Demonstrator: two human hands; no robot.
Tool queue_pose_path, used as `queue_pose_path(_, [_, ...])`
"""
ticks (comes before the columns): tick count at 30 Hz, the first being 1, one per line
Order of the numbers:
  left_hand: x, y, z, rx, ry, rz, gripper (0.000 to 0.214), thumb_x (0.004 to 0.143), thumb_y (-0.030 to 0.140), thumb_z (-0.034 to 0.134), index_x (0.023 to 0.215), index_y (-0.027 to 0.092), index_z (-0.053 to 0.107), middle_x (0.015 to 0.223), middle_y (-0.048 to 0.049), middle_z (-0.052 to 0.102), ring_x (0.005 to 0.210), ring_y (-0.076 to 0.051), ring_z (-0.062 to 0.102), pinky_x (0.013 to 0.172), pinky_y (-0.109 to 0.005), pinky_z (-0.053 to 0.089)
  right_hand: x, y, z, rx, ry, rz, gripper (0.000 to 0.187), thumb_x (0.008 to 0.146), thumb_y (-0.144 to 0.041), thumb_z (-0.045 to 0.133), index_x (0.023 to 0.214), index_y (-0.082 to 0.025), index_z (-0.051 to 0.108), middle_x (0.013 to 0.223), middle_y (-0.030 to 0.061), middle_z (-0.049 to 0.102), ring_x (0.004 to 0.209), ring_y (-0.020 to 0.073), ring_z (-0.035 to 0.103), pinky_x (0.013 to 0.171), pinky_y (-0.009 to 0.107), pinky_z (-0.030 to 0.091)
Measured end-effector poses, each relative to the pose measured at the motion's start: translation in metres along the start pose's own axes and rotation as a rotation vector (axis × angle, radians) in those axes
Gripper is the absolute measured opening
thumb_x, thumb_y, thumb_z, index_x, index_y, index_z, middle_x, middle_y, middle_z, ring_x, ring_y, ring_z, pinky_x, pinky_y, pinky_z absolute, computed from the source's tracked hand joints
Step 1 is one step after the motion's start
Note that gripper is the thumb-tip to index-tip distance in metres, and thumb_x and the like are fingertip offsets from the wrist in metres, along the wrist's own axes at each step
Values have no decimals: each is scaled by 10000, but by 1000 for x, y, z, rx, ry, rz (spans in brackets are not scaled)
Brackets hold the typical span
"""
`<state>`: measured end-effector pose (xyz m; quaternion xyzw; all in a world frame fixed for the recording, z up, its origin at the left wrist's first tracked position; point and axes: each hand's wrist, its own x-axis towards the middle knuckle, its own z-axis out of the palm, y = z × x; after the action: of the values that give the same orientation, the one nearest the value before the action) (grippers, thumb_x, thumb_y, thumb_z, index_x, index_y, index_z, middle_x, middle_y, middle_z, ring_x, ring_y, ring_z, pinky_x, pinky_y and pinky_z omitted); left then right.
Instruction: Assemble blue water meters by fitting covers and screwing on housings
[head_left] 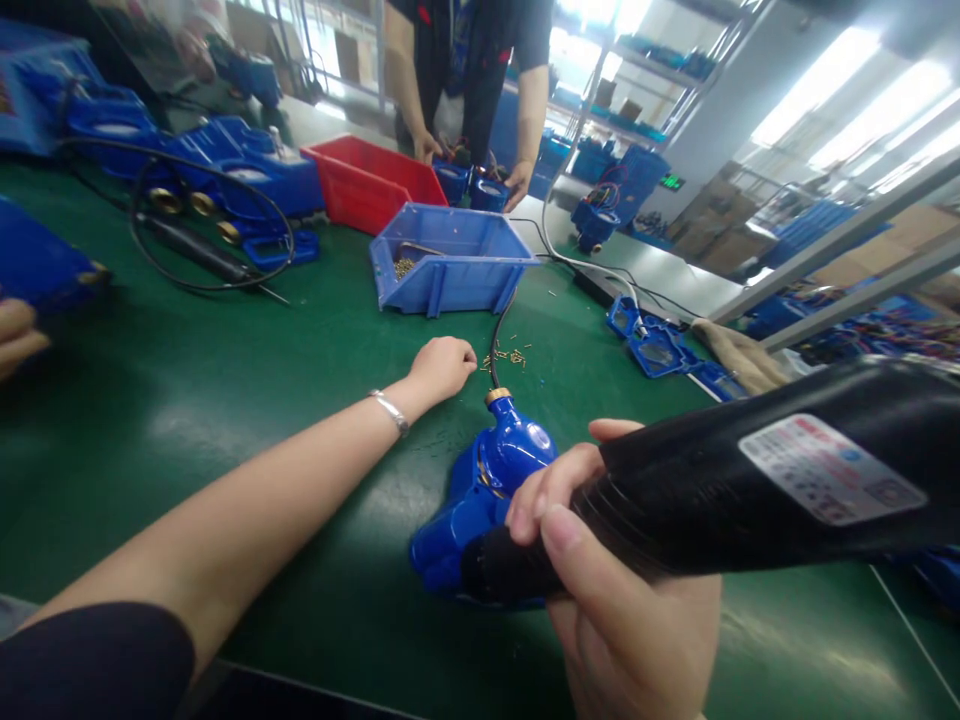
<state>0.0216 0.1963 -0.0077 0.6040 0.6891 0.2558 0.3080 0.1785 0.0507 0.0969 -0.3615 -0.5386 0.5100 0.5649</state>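
Note:
My right hand (615, 590) is wrapped round a black electric screwdriver (750, 480), whose tip end rests over a blue meter housing (487, 490) lying on the green table (187, 400). The housing has a brass fitting at its far end with a black cable running out of it. My left hand (442, 365) reaches forward, fingers curled in a pinch, beside a scatter of small brass screws (510, 357). Whether it has one between its fingers is hidden.
A blue bin (450, 260) with screws and a red bin (367, 180) stand further back. A co-worker stands behind them, handling blue parts. More blue housings and a second black screwdriver lie at left. Another person's fingers show at the left edge. Blue covers lie at right.

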Motion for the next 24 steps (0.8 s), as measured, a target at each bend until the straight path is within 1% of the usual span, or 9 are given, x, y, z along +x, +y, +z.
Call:
queue_pose_path(3, [20, 4, 18, 71, -20, 0, 224, 855, 337, 560, 970, 153, 617, 1093, -74, 615, 1039, -216, 563, 926, -453, 431, -1, 0, -1, -32, 11, 3, 316, 733, -117, 591, 1008, -258, 526, 611, -46, 560, 533, 141, 549, 534, 324, 481])
queue_pose_path(6, [28, 4, 28, 98, -34, -8, 229, 857, 326, 561, 1007, 159, 607, 1113, -78, 603, 1036, -216, 564, 910, -446, 448, 0, 0, -2, -27, 14, 9, 326, 731, -97, 579, 1010, -256, 521, 598, -48, 550, 528, 137, 553, 538, 316, 483])
queue_pose_path(11, [20, 7, 19, 37, -45, 1, 219, 854, 320, 566, 972, 141, 612, 1087, -77, 615, 1028, -213, 569, 909, -447, 445, 3, -1, -2, 13, -7, 31, 324, 726, -99, 599, 1007, -245, 531, 626, -33, 559, 549, 143, 577, 532, 301, 496])
queue_pose_path(13, [6, 9, 8, -31, -61, 7, 175, 832, 291, 591, 892, 130, 628, 990, -64, 646, 953, -201, 595, 867, -419, 465, 2, -2, -2, 42, -10, 55, 338, 736, -100, 598, 1031, -246, 522, 639, -33, 567, 561, 142, 584, 543, 300, 502])
queue_pose_path(15, [-17, 13, -5, -128, -104, 12, 121, 777, 236, 625, 800, 119, 644, 819, -42, 667, 787, -181, 619, 756, -354, 494, 1, -3, -2, 47, -8, 72, 345, 741, -104, 603, 1040, -258, 524, 643, -38, 570, 574, 140, 583, 559, 303, 501])
queue_pose_path(17, [-44, 17, -18, -243, -190, 22, 101, 730, 210, 631, 767, 119, 658, 667, -18, 646, 609, -146, 591, 601, -278, 482, 0, -4, -2, 28, -4, 77, 342, 743, -111, 608, 1035, -272, 534, 649, -41, 574, 578, 138, 576, 570, 308, 491])
queue_pose_path(19, [-71, 20, -27, -324, -295, 36, 106, 692, 231, 639, 689, 127, 662, 557, 2, 606, 510, -122, 541, 505, -242, 444, 0, -3, -1, 7, -6, 69, 328, 745, -116, 608, 1023, -278, 540, 650, -43, 577, 574, 139, 568, 570, 313, 479])
queue_pose_path(22, [-99, 25, -28, -353, -398, 64, 126, 653, 252, 649, 586, 146, 662, 457, 25, 554, 432, -105, 473, 434, -218, 375, 1, -1, 0, -18, -12, 34, 324, 739, -116, 608, 1016, -268, 537, 637, -42, 573, 566, 148, 564, 569, 329, 467])
queue_pose_path(24, [-108, 28, -23, -325, -389, 94, 117, 653, 235, 639, 570, 159, 670, 481, 21, 582, 462, -115, 495, 457, -219, 370, 2, 1, -1, -40, -15, 8, 338, 729, -118, 615, 1029, -253, 535, 638, -36, 574, 572, 158, 568, 581, 347, 464])
